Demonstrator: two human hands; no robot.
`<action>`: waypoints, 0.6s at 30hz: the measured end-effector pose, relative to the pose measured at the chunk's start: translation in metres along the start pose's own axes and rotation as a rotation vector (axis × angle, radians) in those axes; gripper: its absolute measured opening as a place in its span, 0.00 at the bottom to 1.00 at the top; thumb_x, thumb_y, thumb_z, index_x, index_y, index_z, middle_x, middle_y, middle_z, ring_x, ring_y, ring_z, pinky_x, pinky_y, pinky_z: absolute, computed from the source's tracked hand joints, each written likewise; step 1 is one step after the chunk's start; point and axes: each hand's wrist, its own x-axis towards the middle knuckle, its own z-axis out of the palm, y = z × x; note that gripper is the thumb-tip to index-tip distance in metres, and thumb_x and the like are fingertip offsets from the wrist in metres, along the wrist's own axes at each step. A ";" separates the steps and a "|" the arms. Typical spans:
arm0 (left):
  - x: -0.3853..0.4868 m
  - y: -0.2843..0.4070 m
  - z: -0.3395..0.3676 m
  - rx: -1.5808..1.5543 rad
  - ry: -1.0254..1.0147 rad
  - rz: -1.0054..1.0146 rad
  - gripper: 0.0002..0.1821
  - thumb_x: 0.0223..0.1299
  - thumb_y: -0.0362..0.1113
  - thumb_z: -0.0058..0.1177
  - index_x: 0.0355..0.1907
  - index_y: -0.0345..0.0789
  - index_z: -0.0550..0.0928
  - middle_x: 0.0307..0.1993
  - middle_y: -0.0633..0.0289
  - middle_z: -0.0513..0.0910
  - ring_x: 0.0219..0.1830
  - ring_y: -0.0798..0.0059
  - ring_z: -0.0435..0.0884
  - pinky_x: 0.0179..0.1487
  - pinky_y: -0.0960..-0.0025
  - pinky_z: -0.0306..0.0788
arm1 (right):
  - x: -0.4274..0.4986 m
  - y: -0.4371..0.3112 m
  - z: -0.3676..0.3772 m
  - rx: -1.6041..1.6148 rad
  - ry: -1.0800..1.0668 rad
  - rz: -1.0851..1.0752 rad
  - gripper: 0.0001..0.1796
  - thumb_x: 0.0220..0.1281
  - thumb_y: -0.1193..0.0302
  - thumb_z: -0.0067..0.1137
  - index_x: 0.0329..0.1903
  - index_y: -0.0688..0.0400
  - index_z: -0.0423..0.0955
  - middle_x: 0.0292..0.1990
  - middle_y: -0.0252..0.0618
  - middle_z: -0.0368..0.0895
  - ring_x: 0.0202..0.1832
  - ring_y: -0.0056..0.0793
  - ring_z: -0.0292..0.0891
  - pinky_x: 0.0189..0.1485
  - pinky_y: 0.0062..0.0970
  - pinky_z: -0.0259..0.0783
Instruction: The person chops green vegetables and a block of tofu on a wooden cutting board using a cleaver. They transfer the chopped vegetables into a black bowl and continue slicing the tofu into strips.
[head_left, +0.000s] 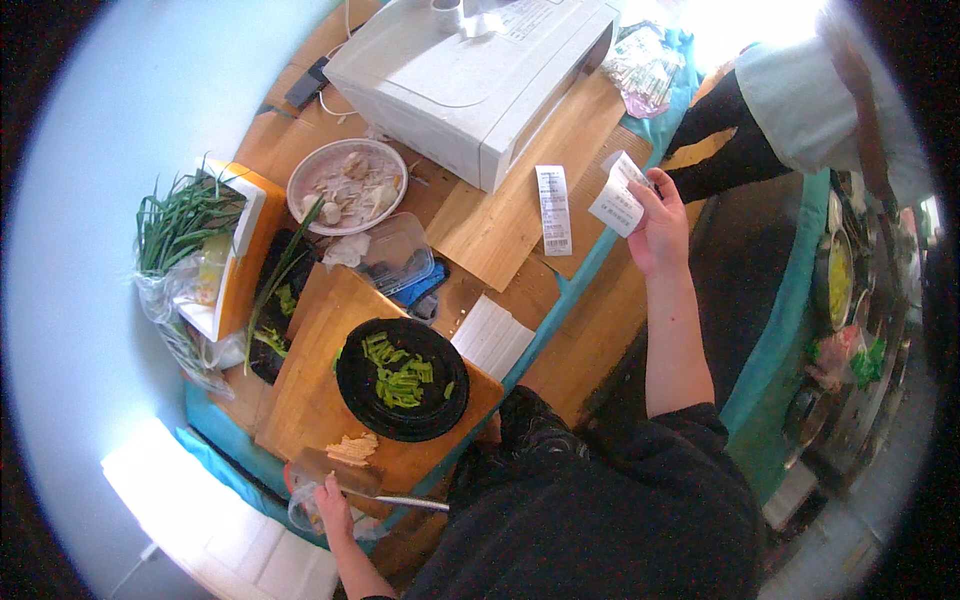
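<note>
In my right hand (660, 229) is a printed paper slip (621, 201), pinched between thumb and fingers and curling at its top. Another printed slip (553, 210) lies flat on the wooden board to its left. My left hand (334, 510) is low at the cutting board's near-left corner, beside a clear plastic bag (302, 508) and a cleaver (352, 478); whether it grips either is unclear. On the wooden cutting board (300, 405), a black plate (442, 416) holds cut green vegetable pieces (401, 382). Pale sliced food (352, 448) sits near the cleaver blade.
A large white appliance (442, 82) stands at the back. Left of it are a bowl of scraps (347, 187), a clear plastic container (397, 251) and green onions (180, 221) by a foam box (232, 247). A white stack (491, 337) lies beside the plate. Another person (802, 105) stands at upper right.
</note>
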 end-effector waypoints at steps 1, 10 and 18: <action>-0.001 0.001 0.000 0.025 -0.002 -0.001 0.22 0.73 0.47 0.49 0.43 0.24 0.78 0.43 0.53 0.80 0.47 0.66 0.76 0.54 0.63 0.70 | 0.000 0.001 -0.001 0.002 -0.004 0.002 0.16 0.65 0.82 0.59 0.52 0.55 0.69 0.45 0.43 0.83 0.45 0.36 0.84 0.47 0.36 0.84; -0.012 0.019 0.004 0.019 -0.033 0.037 0.19 0.73 0.45 0.51 0.42 0.26 0.79 0.41 0.56 0.80 0.44 0.70 0.75 0.51 0.64 0.70 | 0.076 0.039 -0.049 -0.740 0.122 -0.122 0.19 0.57 0.80 0.62 0.53 0.61 0.74 0.40 0.43 0.83 0.39 0.32 0.82 0.42 0.31 0.80; -0.016 0.017 0.003 0.147 0.019 0.071 0.22 0.73 0.45 0.48 0.40 0.24 0.80 0.39 0.56 0.82 0.41 0.71 0.76 0.48 0.65 0.71 | 0.224 0.071 -0.054 -0.744 -0.042 -0.291 0.15 0.64 0.74 0.62 0.52 0.62 0.81 0.44 0.39 0.87 0.42 0.28 0.83 0.43 0.27 0.79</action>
